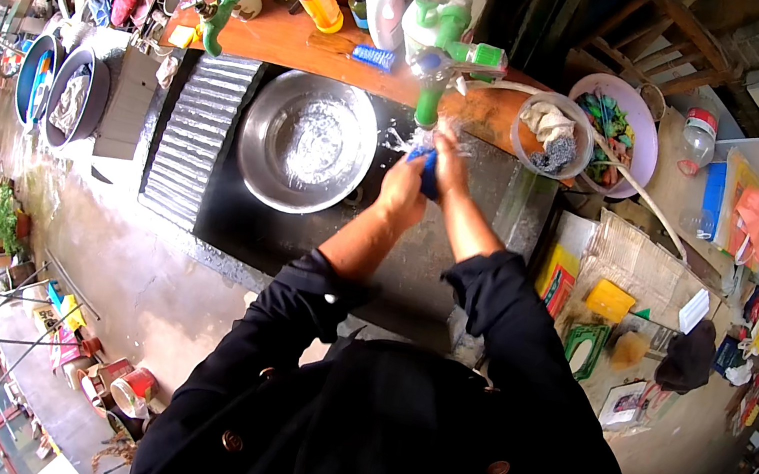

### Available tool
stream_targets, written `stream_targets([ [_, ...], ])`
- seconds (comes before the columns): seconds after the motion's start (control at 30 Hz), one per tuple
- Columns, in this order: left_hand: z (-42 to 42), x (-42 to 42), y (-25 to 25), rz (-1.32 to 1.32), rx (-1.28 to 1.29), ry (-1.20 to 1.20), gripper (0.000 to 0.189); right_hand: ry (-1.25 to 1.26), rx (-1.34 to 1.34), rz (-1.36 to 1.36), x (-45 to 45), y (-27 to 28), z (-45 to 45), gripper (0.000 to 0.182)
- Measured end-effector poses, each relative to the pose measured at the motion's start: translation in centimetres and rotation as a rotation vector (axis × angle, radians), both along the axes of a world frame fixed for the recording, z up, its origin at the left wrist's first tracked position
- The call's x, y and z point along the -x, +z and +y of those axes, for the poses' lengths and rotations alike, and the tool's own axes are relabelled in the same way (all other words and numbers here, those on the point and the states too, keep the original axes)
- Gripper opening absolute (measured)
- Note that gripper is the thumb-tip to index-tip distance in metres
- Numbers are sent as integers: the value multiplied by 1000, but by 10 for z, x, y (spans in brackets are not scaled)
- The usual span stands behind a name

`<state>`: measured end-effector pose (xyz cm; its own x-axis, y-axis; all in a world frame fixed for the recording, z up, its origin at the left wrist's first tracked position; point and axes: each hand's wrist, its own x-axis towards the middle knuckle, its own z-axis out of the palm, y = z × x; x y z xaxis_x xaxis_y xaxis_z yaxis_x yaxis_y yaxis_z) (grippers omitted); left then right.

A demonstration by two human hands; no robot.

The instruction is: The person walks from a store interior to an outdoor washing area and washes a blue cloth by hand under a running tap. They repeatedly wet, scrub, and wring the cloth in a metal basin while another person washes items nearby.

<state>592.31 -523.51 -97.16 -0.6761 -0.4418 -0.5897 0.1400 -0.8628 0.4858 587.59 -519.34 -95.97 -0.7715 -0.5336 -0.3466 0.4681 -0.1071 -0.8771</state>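
Note:
Under the green tap (pixel 431 97), water splashes over both hands at the far side of the dark sink (pixel 457 251). My left hand (pixel 403 192) grips a blue cloth or sponge (pixel 429 171); its exact kind is hard to tell. Pressed against the same blue thing from the other side is my right hand (pixel 451 166), its fingers partly hidden by spray. A stainless steel basin (pixel 259 140) with water in its bottom sits in the sink, left of my hands and apart from them.
A ridged washboard slab (pixel 199 137) adjoins the basin on the left. Along the wooden shelf (pixel 265 23) lie a blue-bristled brush (pixel 372 56) and several bottles. A clear tub (pixel 553 138) with cloths stands right of the tap. A second green tap (pixel 216 25) juts out at left.

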Motion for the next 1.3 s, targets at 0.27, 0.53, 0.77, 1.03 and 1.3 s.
stream_targets([
  [0.27,-6,2,24,-66,22,-44,24,-32,124,-164,-2,0,-5,34],
  [0.53,-8,-18,8,-43,240,-188,29,168,-153,-110,19,-5,2,50],
  [0.77,-23,-37,28,-312,1424,-382,88,720,-146,-145,64,-24,21,36],
  [1.03,-19,-33,-2,30,-385,-184,58,156,102,198,23,5,15,63],
  [1.3,4,-4,-16,-65,214,-61,21,147,-456,542,4,3,23,13],
])
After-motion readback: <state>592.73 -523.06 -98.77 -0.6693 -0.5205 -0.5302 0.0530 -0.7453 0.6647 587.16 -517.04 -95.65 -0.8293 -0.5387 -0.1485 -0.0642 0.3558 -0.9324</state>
